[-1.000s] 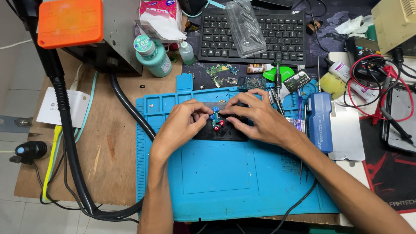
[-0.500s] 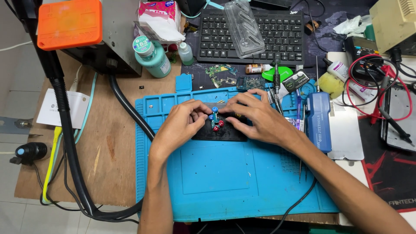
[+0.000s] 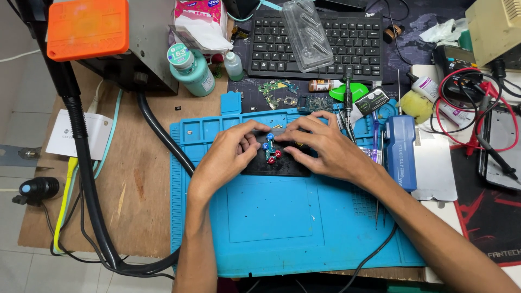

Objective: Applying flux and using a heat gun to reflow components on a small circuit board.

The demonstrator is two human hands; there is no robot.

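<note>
Hands [image 3: 228,157] [image 3: 325,149] on black holder [image 3: 277,165], blue mat [image 3: 282,228]

Both forearms are bare from the lower edge of the view up to the wrists, with no sleeve, cuff or glove on either. The left hand [image 3: 228,157] wears no ring, watch or band on what shows of it. The right hand [image 3: 325,149] is likewise bare, its wrist uncovered and its fingers unadorned. The fingernails look short and plain, though they are too small to tell more.
</note>
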